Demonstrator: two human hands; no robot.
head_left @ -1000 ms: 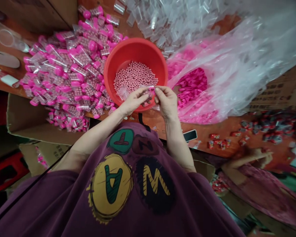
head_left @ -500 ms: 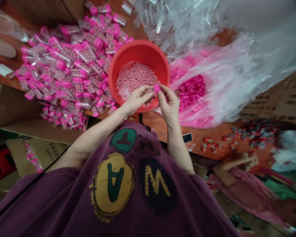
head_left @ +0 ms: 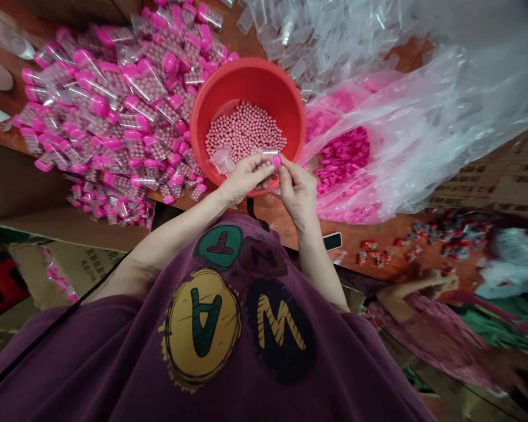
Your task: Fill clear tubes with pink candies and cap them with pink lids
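Note:
Over the near rim of a red bowl (head_left: 211,99) that holds small pink balls (head_left: 244,129), my two hands meet. My left hand (head_left: 242,179) is closed around a small clear container (head_left: 264,161) with pink balls in it. My right hand (head_left: 297,187) pinches a pink cap (head_left: 276,160) against the container's end. Another clear empty container (head_left: 222,159) lies in the bowl just left of my fingers.
A large heap of capped pink-filled containers (head_left: 114,105) lies left of the bowl. Empty clear containers (head_left: 308,41) are piled behind it. A clear plastic bag of pink caps (head_left: 341,155) sits to the right. A phone (head_left: 333,240) lies at the table edge. Another person's arm (head_left: 418,290) works at the right.
The pink cap in my right hand has come against the end of the container held in my left hand. The view shifted slightly; both hands stay over the bowl's near rim.

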